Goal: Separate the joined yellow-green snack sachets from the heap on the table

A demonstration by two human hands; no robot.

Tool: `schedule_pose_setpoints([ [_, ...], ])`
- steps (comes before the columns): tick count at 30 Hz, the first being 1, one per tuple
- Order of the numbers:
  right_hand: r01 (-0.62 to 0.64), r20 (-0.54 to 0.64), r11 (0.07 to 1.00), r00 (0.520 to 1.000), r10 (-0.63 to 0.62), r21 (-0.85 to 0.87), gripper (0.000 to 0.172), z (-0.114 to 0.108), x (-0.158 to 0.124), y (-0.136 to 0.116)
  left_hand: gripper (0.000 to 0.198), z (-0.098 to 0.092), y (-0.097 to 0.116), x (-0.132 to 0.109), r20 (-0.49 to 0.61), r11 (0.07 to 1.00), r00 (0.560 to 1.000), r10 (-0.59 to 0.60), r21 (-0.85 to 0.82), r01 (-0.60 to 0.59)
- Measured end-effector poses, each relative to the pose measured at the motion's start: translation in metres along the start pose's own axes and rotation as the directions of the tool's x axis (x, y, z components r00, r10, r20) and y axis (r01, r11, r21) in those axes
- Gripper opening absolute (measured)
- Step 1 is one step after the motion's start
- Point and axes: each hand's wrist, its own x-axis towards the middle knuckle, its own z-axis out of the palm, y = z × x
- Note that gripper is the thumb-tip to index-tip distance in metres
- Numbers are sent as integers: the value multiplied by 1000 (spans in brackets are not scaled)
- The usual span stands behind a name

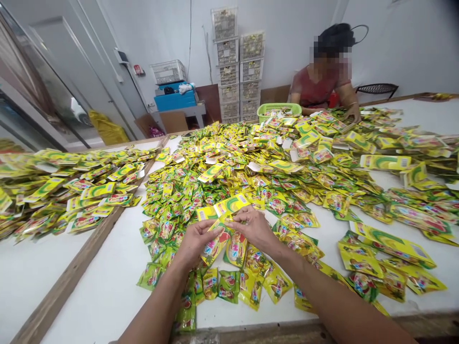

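My left hand point(194, 240) is closed on a small yellow printed carton point(214, 249), which it holds tilted over the pile. At the carton's top end, the fingers of my right hand point(254, 228) are pinched together. Just beneath my right hand shows another yellow fruit-printed piece point(236, 249); whether it is touched, I cannot tell. Beyond my fingertips lies a flat yellow carton point(233, 204) with a green stripe. Small green sachets point(228, 285) and yellow sachets point(278, 285) lie around and below both hands.
A large heap of cartons and sachets spreads over the white table point(118, 282). A wooden strip point(77, 265) separates a second carton pile point(96, 191) at left. Across the table sits a person in a red top point(315, 88), beside a green basket point(278, 109). Stacked crates point(228, 50) stand behind.
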Motion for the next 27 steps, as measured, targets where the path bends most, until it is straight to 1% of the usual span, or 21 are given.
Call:
schedule_pose_setpoints([
  [3,-12,83,997,997,6,78,21,3,-2,2,30,-2,-2,1,11,999,1000,11,33,-11],
  [7,27,188,987,981,-57,160,17,1,-3,1,33,-4,-2,1,58,997,998,9,82,-14],
  [9,-23,282,967,958,-51,253,21,-3,-4,-3,35,-4,-2,0,66,997,998,-9,77,4],
  [12,-169,427,892,904,-29,420,33,-9,-4,-10,35,-3,0,0,34,996,999,2,84,-5],
  [13,-196,458,881,889,-27,432,35,-10,-5,-12,35,-2,1,0,25,995,1000,17,102,-19],
  [15,-188,482,911,876,-13,367,35,-7,-7,-14,37,0,2,0,28,988,999,37,151,-41],
  [17,-146,494,951,869,-7,271,34,-1,-9,-13,38,3,4,-1,46,981,998,45,184,-52],
  [19,-113,479,963,877,-19,245,34,5,-10,-11,37,5,5,-1,48,980,997,53,191,-62],
  [21,-83,399,964,917,-27,254,31,8,-8,-9,38,5,5,0,36,978,997,69,194,-75],
  [23,-50,263,971,965,-14,233,27,9,-7,-9,39,5,5,0,36,974,995,88,208,-93],
  [25,-31,163,980,987,-2,197,24,9,-5,-9,40,6,5,-2,65,962,993,103,247,-116],
  [26,-33,155,981,988,2,193,23,10,-5,-8,40,8,5,-4,89,953,991,104,276,-125],
  [27,-45,185,977,983,6,207,23,12,-6,-8,42,10,5,-6,112,941,989,101,310,-132],
])
